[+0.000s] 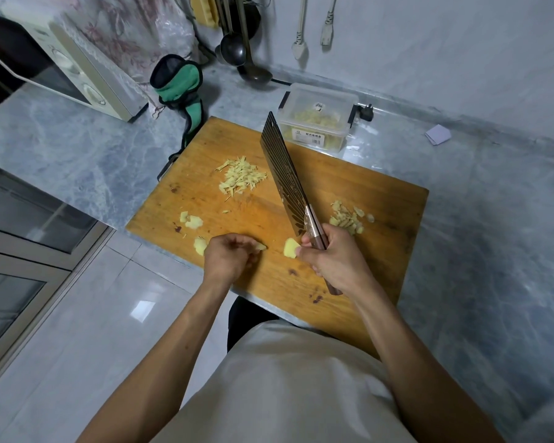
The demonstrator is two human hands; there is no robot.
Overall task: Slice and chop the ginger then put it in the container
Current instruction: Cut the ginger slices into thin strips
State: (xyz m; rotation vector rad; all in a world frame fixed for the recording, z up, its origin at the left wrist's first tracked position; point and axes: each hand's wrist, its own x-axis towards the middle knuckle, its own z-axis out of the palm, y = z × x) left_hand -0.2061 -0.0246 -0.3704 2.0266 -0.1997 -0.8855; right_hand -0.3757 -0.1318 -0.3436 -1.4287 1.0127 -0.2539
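Off to the far left of the left hand [229,255], at the back of the table [61,139], sits a microwave [77,68], with a green and black cloth bundle [178,83] just beside it. Closer in, the wooden cutting board [269,282] lies under both hands. Just left of the left hand are a small ginger chunk [200,246] and a few ginger slices [191,219]; ahead of it, further up the board, is a heap of ginger slivers [241,175].

The left hand has its fingers curled down on the board and seems to pinch a small bit of ginger [260,247] at its fingertips (most of it is hidden, so how firmly I cannot say). Between the two hands lies a bigger ginger piece [291,247], touching the thumb of the right hand [331,262]. That hand is wrapped tight round the handle of the cleaver [285,177], whose blade is tipped up on its side and points away toward the container [317,118] beyond the board, which already holds some pale ginger. Just right of the right hand is another pile of chopped ginger [347,219].

The risk, as I see it: the left fingertips are close to where the blade would come down, and pieces this small roll easily, so a slip could nick a finger. The near corner of the board also overhangs the table edge, and hard chopping there might tip it or scatter pieces to the floor.
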